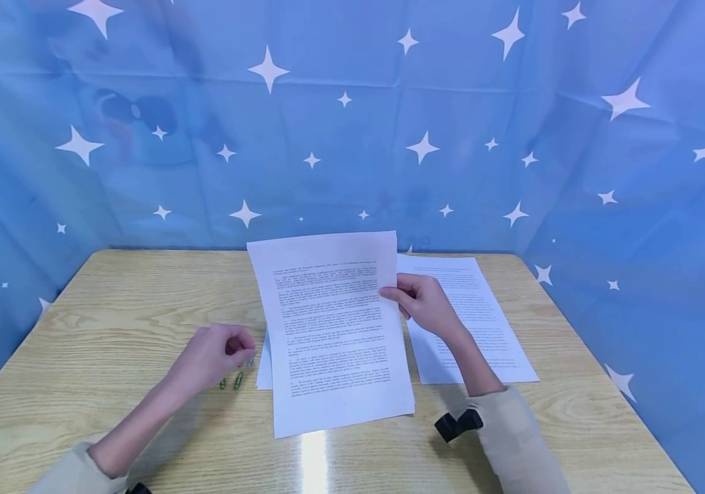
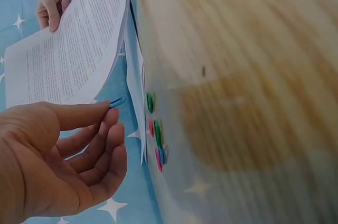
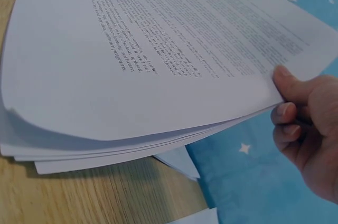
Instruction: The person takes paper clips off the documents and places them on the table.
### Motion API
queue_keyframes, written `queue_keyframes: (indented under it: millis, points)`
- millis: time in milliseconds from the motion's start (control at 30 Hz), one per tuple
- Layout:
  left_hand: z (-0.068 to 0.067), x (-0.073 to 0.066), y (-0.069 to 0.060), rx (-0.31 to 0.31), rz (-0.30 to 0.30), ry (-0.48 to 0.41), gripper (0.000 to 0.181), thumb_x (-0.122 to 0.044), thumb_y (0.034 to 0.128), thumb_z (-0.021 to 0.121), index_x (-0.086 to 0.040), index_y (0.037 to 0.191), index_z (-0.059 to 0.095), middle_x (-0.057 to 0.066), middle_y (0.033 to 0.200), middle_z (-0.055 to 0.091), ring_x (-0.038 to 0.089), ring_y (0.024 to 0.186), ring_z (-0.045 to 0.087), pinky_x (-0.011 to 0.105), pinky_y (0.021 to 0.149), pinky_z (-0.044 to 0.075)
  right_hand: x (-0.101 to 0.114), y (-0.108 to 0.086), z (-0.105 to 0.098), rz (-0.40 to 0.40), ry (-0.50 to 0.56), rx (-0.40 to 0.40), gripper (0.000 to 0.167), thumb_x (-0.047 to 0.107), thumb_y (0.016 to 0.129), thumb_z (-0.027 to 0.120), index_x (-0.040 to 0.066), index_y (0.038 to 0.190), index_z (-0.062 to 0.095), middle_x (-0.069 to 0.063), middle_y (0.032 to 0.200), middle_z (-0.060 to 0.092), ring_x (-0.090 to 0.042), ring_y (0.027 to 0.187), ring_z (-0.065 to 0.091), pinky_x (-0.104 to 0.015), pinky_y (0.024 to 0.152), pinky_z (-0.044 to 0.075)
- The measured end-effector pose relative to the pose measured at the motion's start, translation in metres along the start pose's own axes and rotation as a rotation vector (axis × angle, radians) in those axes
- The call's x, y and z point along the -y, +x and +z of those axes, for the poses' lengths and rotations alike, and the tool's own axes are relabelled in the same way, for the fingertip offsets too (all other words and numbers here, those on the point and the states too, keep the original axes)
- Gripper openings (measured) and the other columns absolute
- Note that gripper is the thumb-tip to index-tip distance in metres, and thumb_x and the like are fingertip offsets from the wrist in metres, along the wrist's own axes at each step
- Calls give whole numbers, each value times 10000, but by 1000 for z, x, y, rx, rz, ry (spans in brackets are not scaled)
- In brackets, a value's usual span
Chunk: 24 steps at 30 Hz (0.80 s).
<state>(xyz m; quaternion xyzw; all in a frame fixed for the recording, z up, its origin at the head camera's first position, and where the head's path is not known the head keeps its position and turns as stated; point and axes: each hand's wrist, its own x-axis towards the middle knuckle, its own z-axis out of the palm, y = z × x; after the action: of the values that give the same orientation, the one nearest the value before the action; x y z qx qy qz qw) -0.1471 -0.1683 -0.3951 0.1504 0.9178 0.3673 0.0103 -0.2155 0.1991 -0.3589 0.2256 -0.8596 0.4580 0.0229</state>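
Several printed sheets of paper [image 1: 334, 336] are held up off the table by my right hand [image 1: 424, 305], which pinches them at their right edge, thumb on the front. In the right wrist view the stack of sheets [image 3: 158, 97] fans slightly apart along its lower edge. Between thumb and forefinger, my left hand [image 1: 213, 357] pinches a blue paper clip [image 2: 118, 102], to the left of the sheets and apart from them. Below that hand, green paper clips [image 1: 238, 380] lie on the table; the left wrist view also shows red paper clips [image 2: 158, 159] among them.
Another printed stack [image 1: 476, 322] lies on the table at the right, behind my right forearm. White paper [image 1: 264, 367] shows from under the held sheets at their left. The wooden table [image 1: 112, 302] ends at a blue curtain [image 1: 340, 137] with white stars.
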Motion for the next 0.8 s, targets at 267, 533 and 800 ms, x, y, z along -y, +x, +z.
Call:
queue_keyframes:
  millis: [267, 533, 800]
  points:
    - [2, 4, -2, 29, -35, 12, 90, -18, 872, 717, -90, 818, 709, -44, 707, 637, 97, 631, 561, 252, 593, 462, -13, 2, 0, -40, -2, -11, 143, 186, 1011, 642, 80, 1042, 732, -145, 549, 469, -197, 437, 395, -281, 444, 275]
    - [5, 8, -2, 55, -89, 13, 61, -39, 873, 715, -74, 823, 710, -30, 706, 641, 114, 618, 570, 269, 573, 469, -14, 3, 0, -45, -1, -13, 148, 201, 1011, 644, 87, 1040, 734, -201, 567, 485, -200, 442, 409, -278, 445, 281]
    - [2, 10, -3, 65, -101, 15, 41, -82, 880, 723, -46, 860, 718, -28, 739, 656, 116, 653, 584, 300, 608, 490, -12, 3, 1, -3, -16, -6, 147, 117, 1022, 612, 31, 1073, 720, -290, 598, 485, -153, 446, 392, -261, 461, 272]
